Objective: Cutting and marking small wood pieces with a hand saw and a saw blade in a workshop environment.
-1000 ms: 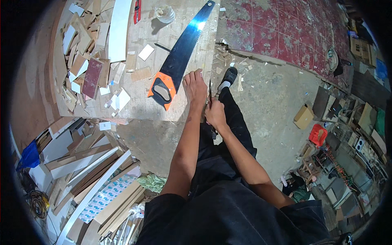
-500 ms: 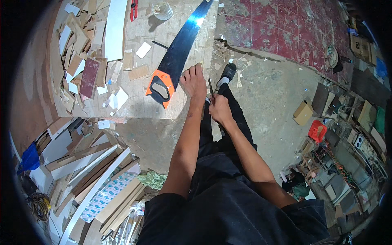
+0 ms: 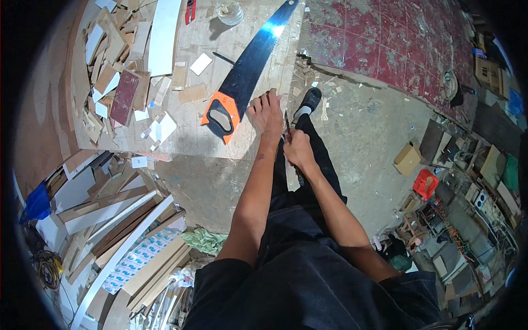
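Note:
My left hand (image 3: pixel 267 114) lies on the wooden tabletop (image 3: pixel 192 132) by its right edge, palm down with the fingers spread. Just left of it rests a handsaw (image 3: pixel 250 60) with a dark blade and an orange and black handle. Off the table's edge, my right hand (image 3: pixel 298 149) is closed round a narrow dark tool (image 3: pixel 286 120), whose thin end points away from me. Whether it is a file or a blade I cannot make out. Under the saw blade, a dark thin rod (image 3: pixel 223 58) sticks out to the left.
Wood offcuts (image 3: pixel 118 77) crowd the table's left side. A glass jar (image 3: pixel 229 13) and a red cutter (image 3: pixel 190 11) stand toward the back. Planks (image 3: pixel 121 220) are stacked at the lower left. A red plastic container (image 3: pixel 425 183) and a cardboard box (image 3: pixel 407 158) sit at right.
The table and the saw appear slightly farther right in the view. My left hand stays at the table's edge, and my right hand keeps its grip on the narrow tool, barely shifted.

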Demonstrator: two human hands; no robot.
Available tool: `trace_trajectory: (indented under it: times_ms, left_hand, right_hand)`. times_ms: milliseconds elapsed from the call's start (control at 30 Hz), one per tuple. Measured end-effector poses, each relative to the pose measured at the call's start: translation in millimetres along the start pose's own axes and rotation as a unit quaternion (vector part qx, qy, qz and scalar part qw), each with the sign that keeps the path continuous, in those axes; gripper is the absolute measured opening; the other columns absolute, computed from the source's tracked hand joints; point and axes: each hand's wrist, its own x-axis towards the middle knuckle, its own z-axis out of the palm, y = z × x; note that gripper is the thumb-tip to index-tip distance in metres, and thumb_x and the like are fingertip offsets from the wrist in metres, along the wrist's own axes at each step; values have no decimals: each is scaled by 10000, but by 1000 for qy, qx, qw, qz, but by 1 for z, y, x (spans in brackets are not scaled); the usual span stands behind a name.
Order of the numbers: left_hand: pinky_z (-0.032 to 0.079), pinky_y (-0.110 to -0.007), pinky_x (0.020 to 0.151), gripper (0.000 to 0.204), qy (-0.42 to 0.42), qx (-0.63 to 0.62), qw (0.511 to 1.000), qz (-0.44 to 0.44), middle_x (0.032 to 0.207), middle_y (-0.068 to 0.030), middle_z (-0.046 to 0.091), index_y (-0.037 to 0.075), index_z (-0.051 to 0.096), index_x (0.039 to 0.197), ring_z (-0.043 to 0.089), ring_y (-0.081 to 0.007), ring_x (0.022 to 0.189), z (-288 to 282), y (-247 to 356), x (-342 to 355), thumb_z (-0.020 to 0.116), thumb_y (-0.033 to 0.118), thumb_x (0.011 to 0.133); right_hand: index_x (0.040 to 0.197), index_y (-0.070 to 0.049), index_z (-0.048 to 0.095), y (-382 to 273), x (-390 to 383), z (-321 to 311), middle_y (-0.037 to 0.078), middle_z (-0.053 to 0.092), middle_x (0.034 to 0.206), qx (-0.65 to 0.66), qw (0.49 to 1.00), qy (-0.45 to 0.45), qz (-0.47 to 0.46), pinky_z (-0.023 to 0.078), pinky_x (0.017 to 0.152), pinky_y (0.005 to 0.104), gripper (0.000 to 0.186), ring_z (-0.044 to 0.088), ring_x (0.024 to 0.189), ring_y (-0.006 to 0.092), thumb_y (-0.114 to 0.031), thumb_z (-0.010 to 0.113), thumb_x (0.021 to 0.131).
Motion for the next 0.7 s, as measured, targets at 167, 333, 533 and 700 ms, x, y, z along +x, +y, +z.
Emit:
trace_trajectory:
  times_ms: [167, 333, 533, 700]
  left_hand:
    - [359, -424, 794, 196, 3, 17, 999, -47, 973, 8, 617, 196, 620, 1143, 531, -217, 943, 4, 12, 1, 585, 274, 966]
    - [356, -417, 819, 183, 15, -35, 996, -78, 982, 5, 625, 200, 628, 1139, 529, -231, 947, 12, 0, -4, 578, 247, 968]
    - [349, -420, 833, 177, 18, -74, 995, -70, 995, -18, 631, 168, 637, 1101, 519, -254, 955, 5, 4, -4, 548, 230, 961]
    - [341, -436, 849, 217, 1, -74, 996, -42, 975, -22, 613, 169, 637, 1072, 514, -253, 961, 5, 1, -5, 602, 194, 859]
  right_hand:
    - [913, 104, 626, 8, 2, 8, 368, 629, 877, -84, 995, 50, -17, 508, 795, 542, 187, 621, 921, 519, -57, 551, 853]
    - [855, 107, 629, -5, 10, -1, 367, 639, 887, -56, 997, -52, -15, 507, 821, 552, 194, 632, 931, 508, -69, 552, 835]
    - [853, 125, 634, 1, 22, -1, 351, 645, 840, -102, 993, -8, -51, 527, 798, 527, 207, 654, 862, 496, -68, 568, 815]
    - [875, 126, 642, 4, 29, -4, 342, 652, 847, -124, 991, -56, -21, 537, 783, 524, 202, 664, 857, 483, -49, 572, 802]
